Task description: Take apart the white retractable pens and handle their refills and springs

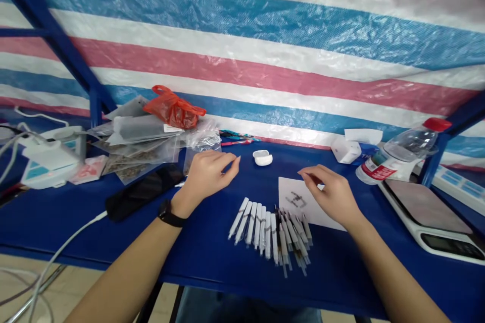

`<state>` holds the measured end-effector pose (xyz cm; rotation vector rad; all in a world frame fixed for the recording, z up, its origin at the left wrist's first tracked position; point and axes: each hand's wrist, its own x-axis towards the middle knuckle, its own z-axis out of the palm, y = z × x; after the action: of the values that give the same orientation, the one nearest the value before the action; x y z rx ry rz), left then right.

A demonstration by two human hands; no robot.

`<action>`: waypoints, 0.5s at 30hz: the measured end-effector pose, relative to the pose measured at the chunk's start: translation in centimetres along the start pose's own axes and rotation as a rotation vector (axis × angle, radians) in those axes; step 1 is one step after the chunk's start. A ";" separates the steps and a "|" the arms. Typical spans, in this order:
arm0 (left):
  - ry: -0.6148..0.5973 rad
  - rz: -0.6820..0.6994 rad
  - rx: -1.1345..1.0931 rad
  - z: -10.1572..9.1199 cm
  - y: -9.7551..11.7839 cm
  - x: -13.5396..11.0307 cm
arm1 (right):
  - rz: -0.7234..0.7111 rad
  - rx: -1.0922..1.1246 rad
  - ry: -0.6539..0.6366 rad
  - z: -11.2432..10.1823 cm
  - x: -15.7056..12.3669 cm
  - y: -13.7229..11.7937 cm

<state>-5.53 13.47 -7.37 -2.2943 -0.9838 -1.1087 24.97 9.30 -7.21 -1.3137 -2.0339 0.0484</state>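
My left hand [210,174], with a black band [171,213] on its wrist, is over the blue table, loosely curled with the thumb out and nothing visible in it. My right hand [331,193] is above a white paper sheet [314,207], its fingers loosely bent and no object showing between them. On the sheet lie several small dark pieces [296,199]. Between my forearms, a fanned row of white pens [254,223] joins a pile of clear-barrelled grey pens or refills [293,237]. Behind them stands a small white earbud case [262,157] with its lid up.
At left lie a black phone [144,192] with a white cable, clear plastic bags [142,146] and a red bag [174,108]. At right are a bottle [401,151] and a digital scale [432,212]. Striped sheeting [242,60] hangs behind; blue frame posts [71,50] flank the table.
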 end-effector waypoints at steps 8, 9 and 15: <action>0.015 0.019 0.012 0.5 -0.4 -0.2 | 0.026 0.039 -0.034 0.9 -0.1 0.3; 0.013 0.000 -0.011 0.5 -0.5 -0.3 | 0.027 0.023 -0.036 0.8 -0.1 0.5; -0.045 -0.050 -0.062 0.7 -0.4 -0.5 | 0.064 0.060 -0.111 -1.4 0.3 1.6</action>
<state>-5.66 13.98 -8.18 -2.3656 -1.0435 -1.1269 26.91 9.82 -6.65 -1.3653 -2.0653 0.2141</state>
